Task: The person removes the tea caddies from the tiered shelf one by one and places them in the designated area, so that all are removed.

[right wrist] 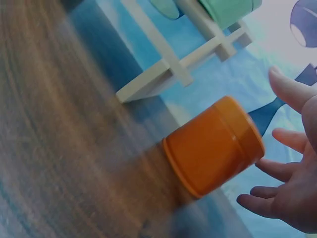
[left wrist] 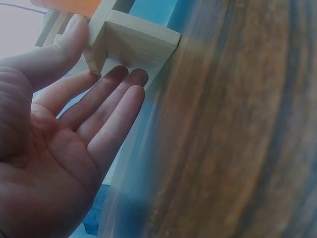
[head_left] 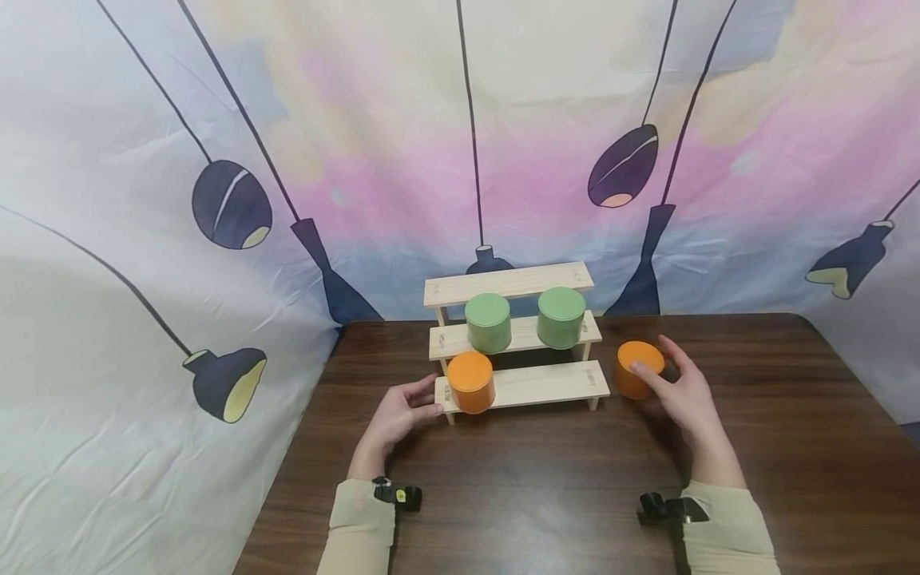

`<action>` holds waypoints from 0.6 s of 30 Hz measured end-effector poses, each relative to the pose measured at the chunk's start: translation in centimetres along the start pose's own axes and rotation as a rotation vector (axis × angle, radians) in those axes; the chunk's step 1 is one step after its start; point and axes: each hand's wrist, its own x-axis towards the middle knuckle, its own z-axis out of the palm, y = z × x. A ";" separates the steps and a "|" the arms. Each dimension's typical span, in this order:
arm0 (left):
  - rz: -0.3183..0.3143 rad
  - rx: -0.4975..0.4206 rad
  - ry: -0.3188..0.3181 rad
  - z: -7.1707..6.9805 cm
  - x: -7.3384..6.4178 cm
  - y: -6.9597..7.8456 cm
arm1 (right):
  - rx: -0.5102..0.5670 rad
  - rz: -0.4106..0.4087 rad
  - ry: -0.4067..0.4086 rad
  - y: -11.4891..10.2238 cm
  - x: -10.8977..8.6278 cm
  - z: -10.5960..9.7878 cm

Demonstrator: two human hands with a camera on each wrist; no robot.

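Step looks like grasping the orange tin standing on the table just right of the rack; right hand spread around its lid, holding nothing. Left hand at bottom shelf's left end, fingers loosely extended, no grip, contact unclear. Next move likely calls for curling right fingers round the tin.

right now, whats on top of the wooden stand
Two green canisters stand on the middle step, one orange canister on the bottom step at its left end. The step surfaces directly beneath them are covered.
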 end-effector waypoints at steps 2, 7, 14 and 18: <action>0.002 0.010 0.004 -0.1 -0.1 -0.1 | 0.017 -0.002 0.025 -0.6 -0.2 0.0; 0.003 0.017 0.003 -0.3 -0.3 -0.2 | 0.163 0.019 0.139 -2.4 -1.2 -0.1; 0.000 0.013 -0.011 -0.3 -0.1 -0.2 | 0.488 -0.193 0.062 -5.0 -2.5 0.7; -0.010 -0.013 -0.008 -0.2 0.2 -0.1 | 0.478 -0.291 -0.105 -6.6 -3.1 1.8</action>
